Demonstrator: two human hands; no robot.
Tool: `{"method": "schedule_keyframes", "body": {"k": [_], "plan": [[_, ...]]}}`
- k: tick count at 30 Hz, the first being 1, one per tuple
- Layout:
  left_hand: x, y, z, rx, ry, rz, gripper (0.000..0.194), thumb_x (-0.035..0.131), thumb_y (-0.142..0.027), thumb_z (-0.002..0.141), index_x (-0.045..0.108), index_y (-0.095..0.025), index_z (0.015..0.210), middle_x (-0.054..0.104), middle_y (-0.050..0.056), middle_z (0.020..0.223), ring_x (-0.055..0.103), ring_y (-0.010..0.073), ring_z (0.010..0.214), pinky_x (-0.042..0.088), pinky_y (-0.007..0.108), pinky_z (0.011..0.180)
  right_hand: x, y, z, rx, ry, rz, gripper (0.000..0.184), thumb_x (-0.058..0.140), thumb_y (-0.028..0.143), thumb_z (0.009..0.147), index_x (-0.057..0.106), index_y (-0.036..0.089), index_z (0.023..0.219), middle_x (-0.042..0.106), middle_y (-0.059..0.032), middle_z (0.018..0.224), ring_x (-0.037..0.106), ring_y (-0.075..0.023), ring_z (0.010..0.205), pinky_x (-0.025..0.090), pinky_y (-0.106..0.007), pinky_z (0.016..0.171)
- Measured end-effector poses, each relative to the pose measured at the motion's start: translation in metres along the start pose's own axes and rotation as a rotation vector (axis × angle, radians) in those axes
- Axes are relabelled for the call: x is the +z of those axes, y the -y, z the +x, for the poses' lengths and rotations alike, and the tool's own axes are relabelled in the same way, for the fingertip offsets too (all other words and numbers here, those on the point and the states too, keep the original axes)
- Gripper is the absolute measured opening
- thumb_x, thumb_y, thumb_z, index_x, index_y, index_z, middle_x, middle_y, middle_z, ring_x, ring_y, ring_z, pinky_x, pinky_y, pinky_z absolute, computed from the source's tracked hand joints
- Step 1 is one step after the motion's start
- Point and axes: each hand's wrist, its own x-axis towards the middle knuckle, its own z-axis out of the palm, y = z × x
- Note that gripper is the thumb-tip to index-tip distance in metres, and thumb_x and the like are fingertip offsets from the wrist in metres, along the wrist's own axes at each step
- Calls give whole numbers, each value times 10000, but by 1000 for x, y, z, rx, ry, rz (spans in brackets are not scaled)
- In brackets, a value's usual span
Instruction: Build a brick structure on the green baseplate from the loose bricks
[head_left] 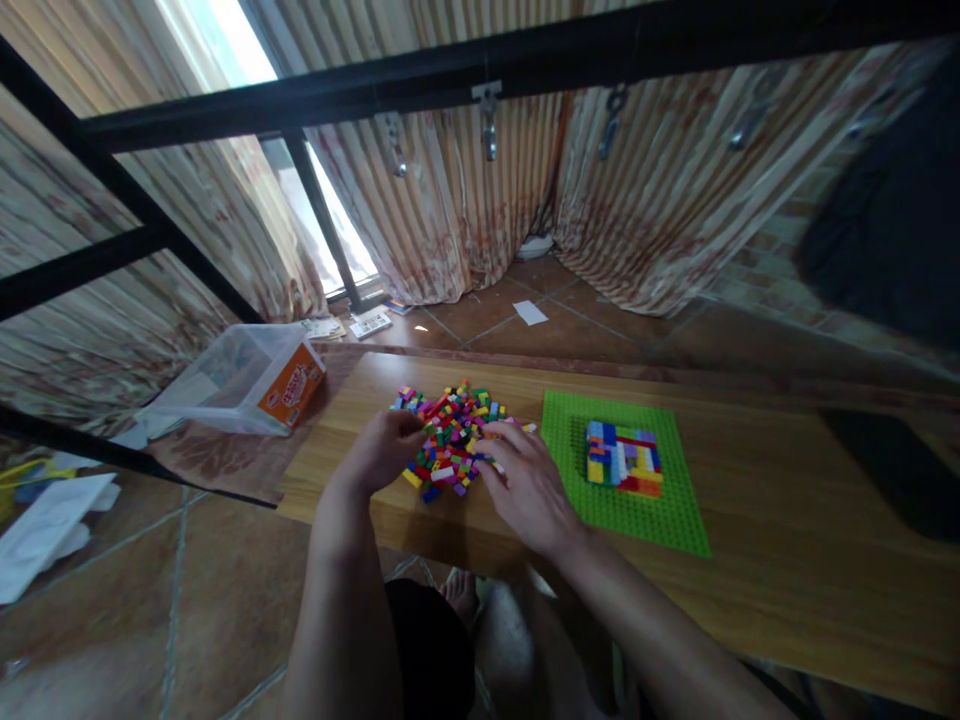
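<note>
A heap of small toy building bricks [450, 430] in many colours lies on the wooden table in front of me. At its left edge is my left hand [384, 450], fingers curled inward and closed; whatever they may hold is hidden. My right hand [525, 480] reaches over the heap's right side, its fingers apart and the tips touching the bricks. Right of that hand lies a green baseplate [675, 500]. On it stands a low block of joined bricks [622, 458] in blue, white, yellow, red and orange.
A clear plastic box [232, 375] with an orange label stands beyond the table's left end. A dark flat object [892, 470] rests on the wooden table [772, 520] at the right. A black metal bar [420, 85] with hanging clips crosses above, before the curtains [465, 210].
</note>
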Motion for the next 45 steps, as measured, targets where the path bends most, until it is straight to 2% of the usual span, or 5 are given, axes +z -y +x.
{"method": "schedule_keyframes", "body": {"k": [6,13,19,26,45], "plan": [[38,-43,-12,262,457,-360,171,663,-334,752,687,-174,697,612,13,656,518,143,621,408,231,563,-40,-3,-6,12,56,28,221,589,212,921,682,245,1118,673,-60,1105,622,-213,1055,491,-395,945],[95,-77,-18,248,622,-507,195,660,-347,781,693,-157,751,579,-3,630,489,118,587,380,233,575,-94,-28,-47,146,117,68,186,571,193,932,699,244,1058,692,-30,1010,659,-168,929,517,-323,834],[150,-92,-18,340,431,-471,116,625,-266,790,693,-172,784,637,17,702,552,145,648,415,249,604,-129,-69,-84,294,103,17,123,585,238,917,698,241,966,696,-27,979,666,-187,909,510,-350,833],[162,-101,5,298,-57,-98,226,626,-216,807,680,-164,1020,698,86,982,646,207,849,511,334,786,-141,-106,-98,416,8,45,138,624,289,874,713,232,962,682,-57,979,652,-203,880,504,-347,762],[204,-122,-2,281,2,14,750,788,-267,677,480,-115,1344,496,174,1348,459,320,1297,374,458,1112,-134,-116,-91,613,-12,206,169,689,232,739,676,216,906,724,-38,869,666,-186,800,503,-340,768]]}}
